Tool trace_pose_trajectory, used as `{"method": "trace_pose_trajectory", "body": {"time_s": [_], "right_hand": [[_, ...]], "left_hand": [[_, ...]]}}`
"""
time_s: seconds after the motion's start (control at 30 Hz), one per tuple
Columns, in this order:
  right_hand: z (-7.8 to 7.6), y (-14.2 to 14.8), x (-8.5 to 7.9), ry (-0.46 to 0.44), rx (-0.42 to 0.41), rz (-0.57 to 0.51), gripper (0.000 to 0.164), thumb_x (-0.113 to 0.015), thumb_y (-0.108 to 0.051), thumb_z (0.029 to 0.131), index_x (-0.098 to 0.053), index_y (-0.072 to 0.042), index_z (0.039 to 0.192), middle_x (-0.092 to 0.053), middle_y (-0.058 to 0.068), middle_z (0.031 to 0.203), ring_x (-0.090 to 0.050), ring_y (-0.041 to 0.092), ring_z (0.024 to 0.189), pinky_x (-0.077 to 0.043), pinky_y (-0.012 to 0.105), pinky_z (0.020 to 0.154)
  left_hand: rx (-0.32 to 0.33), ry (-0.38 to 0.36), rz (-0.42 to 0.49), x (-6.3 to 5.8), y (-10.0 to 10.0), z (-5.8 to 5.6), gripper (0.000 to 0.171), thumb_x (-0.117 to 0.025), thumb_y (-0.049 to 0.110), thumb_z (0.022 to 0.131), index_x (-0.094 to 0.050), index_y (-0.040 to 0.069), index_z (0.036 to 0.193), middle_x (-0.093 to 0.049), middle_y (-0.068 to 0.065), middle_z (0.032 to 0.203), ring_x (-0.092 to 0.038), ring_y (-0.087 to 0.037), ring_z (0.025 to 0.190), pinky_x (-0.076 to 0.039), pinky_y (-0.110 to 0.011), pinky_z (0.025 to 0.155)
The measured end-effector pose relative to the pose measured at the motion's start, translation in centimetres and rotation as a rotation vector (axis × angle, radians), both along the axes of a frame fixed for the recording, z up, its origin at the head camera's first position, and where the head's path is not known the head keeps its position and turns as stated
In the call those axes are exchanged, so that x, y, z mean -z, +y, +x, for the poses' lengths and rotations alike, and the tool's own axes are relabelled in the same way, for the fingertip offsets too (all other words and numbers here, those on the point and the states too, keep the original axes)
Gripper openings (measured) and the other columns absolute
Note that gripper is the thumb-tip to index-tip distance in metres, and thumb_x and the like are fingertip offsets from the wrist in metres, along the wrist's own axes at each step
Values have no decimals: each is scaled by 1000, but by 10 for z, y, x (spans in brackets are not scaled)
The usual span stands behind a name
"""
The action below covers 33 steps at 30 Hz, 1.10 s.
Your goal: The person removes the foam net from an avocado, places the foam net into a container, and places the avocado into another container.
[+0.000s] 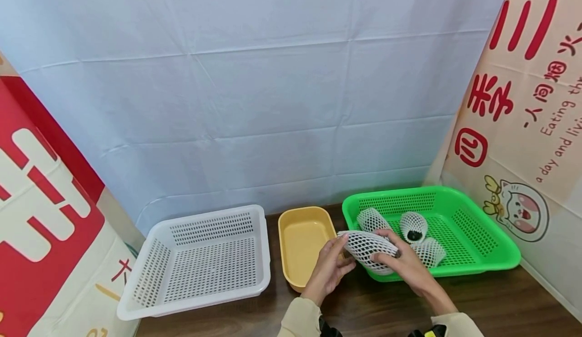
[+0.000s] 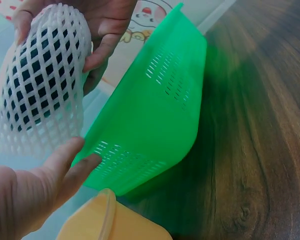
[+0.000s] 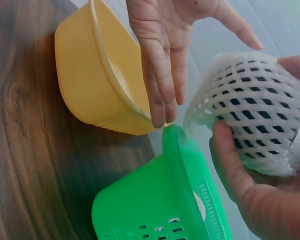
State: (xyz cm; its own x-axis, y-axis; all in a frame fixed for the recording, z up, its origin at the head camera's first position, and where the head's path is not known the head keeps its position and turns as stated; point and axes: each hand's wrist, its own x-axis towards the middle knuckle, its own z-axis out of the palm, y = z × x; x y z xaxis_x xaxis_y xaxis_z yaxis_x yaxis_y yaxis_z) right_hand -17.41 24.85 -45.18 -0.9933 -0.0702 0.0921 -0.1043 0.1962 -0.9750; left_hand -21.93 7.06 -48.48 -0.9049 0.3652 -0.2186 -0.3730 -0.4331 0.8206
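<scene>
My right hand (image 1: 404,263) grips a dark rounded item in a white foam net sleeve (image 1: 367,248), holding it over the near left edge of the green basket (image 1: 506,248). Dark skin shows through the mesh, and the sleeve's loose end points toward my left hand (image 1: 326,269). That hand is held out with fingers extended, its thumb and fingertips right at the loose end in the left wrist view. Behind the held one, in the basket, lie more white foam net sleeves (image 1: 373,221); a dark end (image 1: 414,236) shows in one of them.
A yellow tub (image 1: 302,248) stands left of the green basket, below my left hand. Farther left is a white perforated basket (image 1: 211,263). All stand on a dark wooden table (image 1: 354,306), with a pale cloth (image 1: 254,94) hanging behind and printed panels at both sides.
</scene>
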Motion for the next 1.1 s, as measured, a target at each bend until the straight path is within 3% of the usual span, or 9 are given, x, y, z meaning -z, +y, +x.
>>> {"method": "trace_pose_trajectory", "body": {"time_s": [0.27, 0.5, 0.93, 1.1], "right_hand": [[2, -7, 0, -13, -52, -33, 48, -64, -12, 80, -44, -12, 124, -44, 21, 110, -51, 34, 88, -47, 43, 65], [1, -9, 3, -42, -114, -71, 47, -61, -11, 82, -43, -12, 125, -44, 21, 111, -51, 35, 89, -47, 44, 67], [0, -15, 0, -37, -242, -93, 48, -57, -10, 85, -38, -8, 129, -40, 24, 115, -49, 37, 94, -46, 45, 70], [1, -20, -2, -74, -256, -170, 52, -56, -9, 86, -33, -11, 133, -36, 25, 117, -50, 37, 94, -47, 48, 69]], "left_hand": [[47, 11, -1, -2, -3, 3, 62, -65, 42, 78, -43, 9, 126, -49, -14, 110, -58, -34, 89, -47, -49, 72], [65, 33, 7, 0, -9, 2, 55, -69, 37, 76, -51, 8, 119, -56, -15, 105, -59, -30, 87, -49, -46, 68], [40, 88, -60, -2, -20, 3, 45, -70, 31, 75, -57, 6, 109, -59, -13, 99, -60, -24, 82, -50, -43, 65], [29, 110, -62, -4, -26, 3, 41, -71, 30, 74, -58, 6, 105, -58, -13, 99, -59, -23, 83, -51, -39, 65]]}}
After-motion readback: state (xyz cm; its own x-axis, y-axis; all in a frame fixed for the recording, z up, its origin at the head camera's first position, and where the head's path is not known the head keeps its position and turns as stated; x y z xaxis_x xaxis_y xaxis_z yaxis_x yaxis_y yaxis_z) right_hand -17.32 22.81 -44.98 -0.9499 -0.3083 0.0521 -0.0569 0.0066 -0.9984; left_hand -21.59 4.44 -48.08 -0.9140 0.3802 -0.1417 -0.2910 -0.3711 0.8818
